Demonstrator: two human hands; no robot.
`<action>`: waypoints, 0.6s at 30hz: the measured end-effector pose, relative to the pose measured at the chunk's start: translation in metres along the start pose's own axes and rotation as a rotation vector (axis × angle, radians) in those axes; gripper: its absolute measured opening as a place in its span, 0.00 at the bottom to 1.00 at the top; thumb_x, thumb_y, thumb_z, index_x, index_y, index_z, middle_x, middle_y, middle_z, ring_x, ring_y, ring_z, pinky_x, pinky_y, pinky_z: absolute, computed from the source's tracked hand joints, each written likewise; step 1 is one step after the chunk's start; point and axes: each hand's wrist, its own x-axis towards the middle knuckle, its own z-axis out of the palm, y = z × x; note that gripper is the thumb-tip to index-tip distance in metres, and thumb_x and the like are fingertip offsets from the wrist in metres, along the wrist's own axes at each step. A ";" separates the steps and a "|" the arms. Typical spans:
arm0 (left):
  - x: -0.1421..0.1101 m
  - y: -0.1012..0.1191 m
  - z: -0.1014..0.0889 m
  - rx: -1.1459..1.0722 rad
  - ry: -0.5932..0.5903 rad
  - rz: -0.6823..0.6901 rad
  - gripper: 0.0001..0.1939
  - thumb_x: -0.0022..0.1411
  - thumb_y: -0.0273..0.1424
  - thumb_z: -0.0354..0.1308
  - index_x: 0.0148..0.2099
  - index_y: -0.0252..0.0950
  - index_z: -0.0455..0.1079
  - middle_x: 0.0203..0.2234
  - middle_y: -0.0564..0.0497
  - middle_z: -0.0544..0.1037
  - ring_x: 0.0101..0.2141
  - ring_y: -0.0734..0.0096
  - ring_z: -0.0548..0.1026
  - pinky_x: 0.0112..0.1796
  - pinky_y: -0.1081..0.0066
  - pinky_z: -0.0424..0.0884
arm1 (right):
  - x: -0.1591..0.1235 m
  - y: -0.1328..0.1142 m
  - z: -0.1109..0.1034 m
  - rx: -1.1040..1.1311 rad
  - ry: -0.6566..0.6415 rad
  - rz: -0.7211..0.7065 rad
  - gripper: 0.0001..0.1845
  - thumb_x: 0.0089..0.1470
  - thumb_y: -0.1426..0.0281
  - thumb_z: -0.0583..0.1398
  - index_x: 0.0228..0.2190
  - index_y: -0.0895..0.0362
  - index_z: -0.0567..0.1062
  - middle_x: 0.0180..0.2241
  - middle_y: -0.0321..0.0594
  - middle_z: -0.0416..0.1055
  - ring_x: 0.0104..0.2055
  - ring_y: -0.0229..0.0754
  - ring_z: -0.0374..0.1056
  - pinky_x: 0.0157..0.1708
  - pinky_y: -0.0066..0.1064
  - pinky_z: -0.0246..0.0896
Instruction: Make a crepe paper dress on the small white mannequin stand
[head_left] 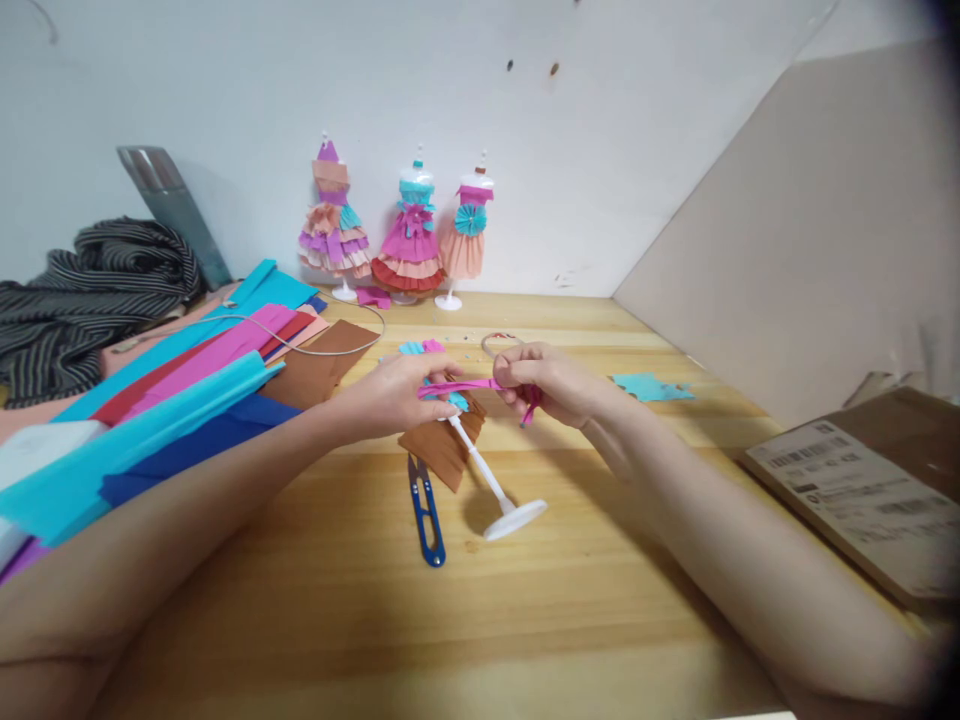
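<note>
A small white dress form on a stand [480, 462] tilts over the table, its round base toward me. Bright blue paper [459, 402] shows at its upper end, most of which is hidden by my left hand [412, 390]. That hand is closed around the upper part, with one end of a pink paper strip [476, 384] at its fingers. My right hand [544, 382] pinches the strip's other end, and a short tail hangs below the fingers. Blue-handled thread snips [427, 515] lie left of the stand, beside a piece of brown crepe paper [442, 455].
Three dress forms in paper dresses [409, 235] stand against the wall. Folded coloured paper [195, 380], striped cloth [105, 290] and a bottle [176, 210] are on the left. A blue paper scrap [652, 387] and a cardboard box [862, 490] lie at right.
</note>
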 end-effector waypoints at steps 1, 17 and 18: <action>0.000 0.000 0.000 0.064 0.033 0.020 0.12 0.54 0.31 0.61 0.42 0.37 0.74 0.31 0.51 0.79 0.31 0.72 0.74 0.32 0.76 0.66 | 0.000 0.000 0.000 0.010 -0.005 0.007 0.06 0.29 0.71 0.60 0.12 0.59 0.67 0.11 0.33 0.64 0.10 0.30 0.58 0.07 0.19 0.50; 0.001 -0.009 -0.016 -0.490 -0.151 -0.135 0.10 0.58 0.28 0.54 0.43 0.32 0.65 0.26 0.48 0.80 0.15 0.80 0.70 0.18 0.79 0.66 | 0.006 0.007 -0.009 0.101 -0.097 0.029 0.05 0.28 0.72 0.60 0.11 0.59 0.67 0.10 0.33 0.64 0.10 0.30 0.57 0.08 0.21 0.48; 0.001 -0.011 -0.018 -0.502 -0.137 -0.131 0.08 0.58 0.28 0.55 0.41 0.33 0.64 0.25 0.49 0.80 0.15 0.80 0.70 0.18 0.79 0.67 | 0.006 0.007 -0.010 0.105 -0.099 0.035 0.05 0.29 0.73 0.59 0.11 0.59 0.66 0.11 0.33 0.63 0.10 0.31 0.56 0.08 0.21 0.48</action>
